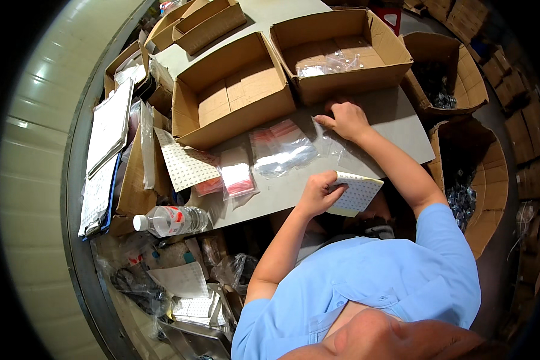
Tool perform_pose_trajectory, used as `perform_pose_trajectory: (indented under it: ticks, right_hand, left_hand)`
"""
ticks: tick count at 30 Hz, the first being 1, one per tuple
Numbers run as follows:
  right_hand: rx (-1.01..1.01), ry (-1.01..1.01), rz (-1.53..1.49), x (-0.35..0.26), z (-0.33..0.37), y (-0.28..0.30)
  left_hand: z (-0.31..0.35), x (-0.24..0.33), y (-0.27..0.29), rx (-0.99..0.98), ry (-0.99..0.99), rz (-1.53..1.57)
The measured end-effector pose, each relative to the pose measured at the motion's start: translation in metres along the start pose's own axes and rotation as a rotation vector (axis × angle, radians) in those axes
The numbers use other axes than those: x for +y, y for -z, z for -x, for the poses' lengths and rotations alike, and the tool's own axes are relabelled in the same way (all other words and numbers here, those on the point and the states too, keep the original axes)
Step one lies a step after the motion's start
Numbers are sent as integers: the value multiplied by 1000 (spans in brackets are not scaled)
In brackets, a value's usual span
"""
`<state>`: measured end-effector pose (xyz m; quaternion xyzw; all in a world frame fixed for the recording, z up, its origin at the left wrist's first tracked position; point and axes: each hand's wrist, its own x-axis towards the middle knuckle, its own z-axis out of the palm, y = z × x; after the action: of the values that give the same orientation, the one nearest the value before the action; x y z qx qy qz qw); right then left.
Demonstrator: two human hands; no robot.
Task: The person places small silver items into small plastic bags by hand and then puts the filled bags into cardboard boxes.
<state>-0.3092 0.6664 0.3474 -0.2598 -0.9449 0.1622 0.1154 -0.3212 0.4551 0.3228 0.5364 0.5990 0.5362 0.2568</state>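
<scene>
My left hand (322, 193) is closed on the edge of a sheet of small printed stickers (359, 193), held out past the table's near edge. My right hand (347, 120) rests on the table just in front of the right-hand box, its fingers bent and the thumb standing apart. Under and beside that thumb lies a clear plastic bag (331, 143); whether a small piece sits at the fingertips is too hard to see. To its left is a spread of clear zip bags (282, 148), followed by a packet of bags with red strips (237, 172).
Two open cardboard boxes stand behind: a left one (229, 99) and a right one (348, 78) containing small clear bags. Another sticker sheet (188, 162) leans at left, near a plastic bottle (173, 221). Cartons of dark parts (462, 204) flank the table (396, 129) at right.
</scene>
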Motion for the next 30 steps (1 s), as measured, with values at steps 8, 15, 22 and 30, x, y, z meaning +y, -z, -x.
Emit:
perform_pose_trajectory:
  ticks: [8,15,22,30]
  right_hand:
    - [-342,172,-678,19,55,58]
    - [-384,305,-532,-3,96,61]
    - [-281,281,-478,-8,104,56]
    - [-145,387,-495,0,113,57]
  left_hand:
    - [3,-13,-3,263,150,28]
    - [1,-5,-3,227,102,-71]
    - [2,-6,-2,180,51,-137]
    - [0,-8,1,121,99,-152]
